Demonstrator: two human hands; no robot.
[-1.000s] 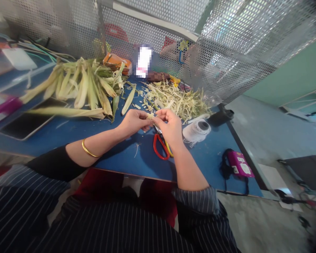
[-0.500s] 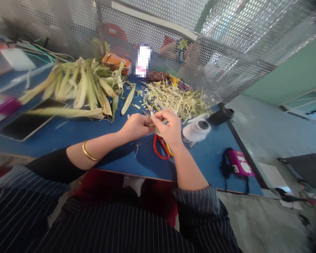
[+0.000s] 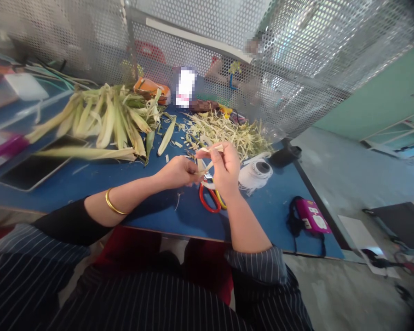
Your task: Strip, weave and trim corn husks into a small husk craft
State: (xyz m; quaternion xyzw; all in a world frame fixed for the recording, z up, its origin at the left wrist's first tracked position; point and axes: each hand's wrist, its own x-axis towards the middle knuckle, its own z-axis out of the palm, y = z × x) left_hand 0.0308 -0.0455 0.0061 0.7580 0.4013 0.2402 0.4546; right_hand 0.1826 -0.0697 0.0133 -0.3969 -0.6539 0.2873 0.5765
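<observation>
My left hand and my right hand meet over the middle of the blue table. Both pinch a thin pale strip of corn husk that runs between them. The right hand holds its upper end higher, the left hand grips the lower end. Red-and-yellow handled scissors lie on the table just under my right wrist. A gold bangle sits on my left forearm.
Whole corn husks are heaped at the back left, shredded husk strips at the back centre. A spool of white string, a dark tablet, a pink device and a perforated metal screen surround them.
My hands have pulled apart a little; the right hand has risen and the left has dropped, drawing the husk strip out between them. The view has shifted slightly.
</observation>
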